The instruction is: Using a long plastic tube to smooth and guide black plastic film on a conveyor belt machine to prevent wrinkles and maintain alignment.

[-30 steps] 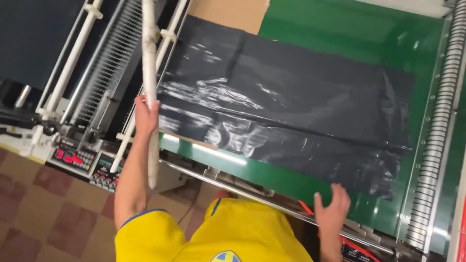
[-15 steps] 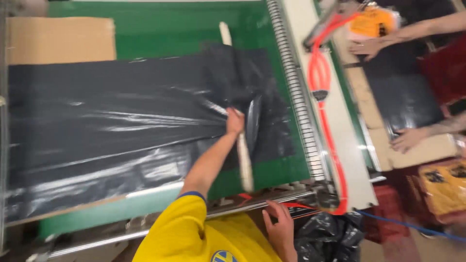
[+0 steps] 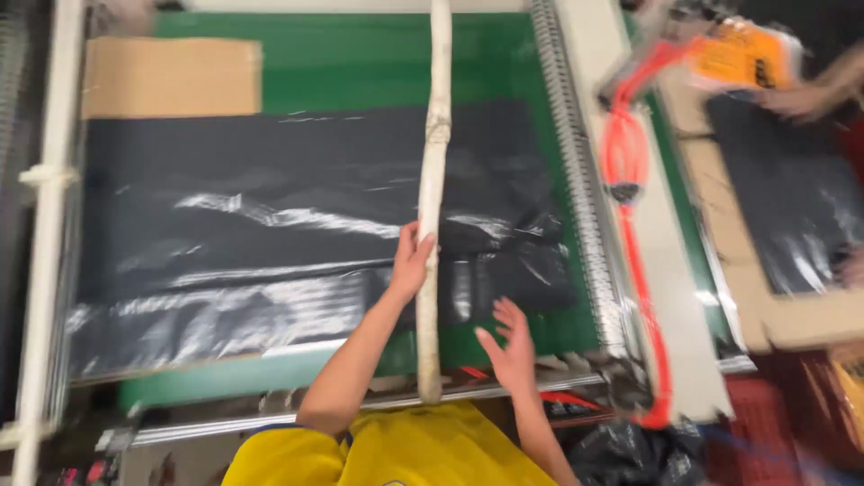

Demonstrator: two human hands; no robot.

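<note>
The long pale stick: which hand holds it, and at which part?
The left hand grips the stick on its lower half, well above the near end. The right hand is open and holds nothing.

Pole (image 3: 434, 180) top cut off; co-worker's hand (image 3: 796, 97) blurred (perhaps holding orange thing (image 3: 738, 56)).

Single head-worn view, looking steeply down, close over green table (image 3: 360, 63)

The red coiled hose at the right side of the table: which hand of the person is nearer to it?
Right. The right hand hovers open over the black plastic sheet, toward the red coiled hose. The left hand grips the pale stick, farther away.
</note>
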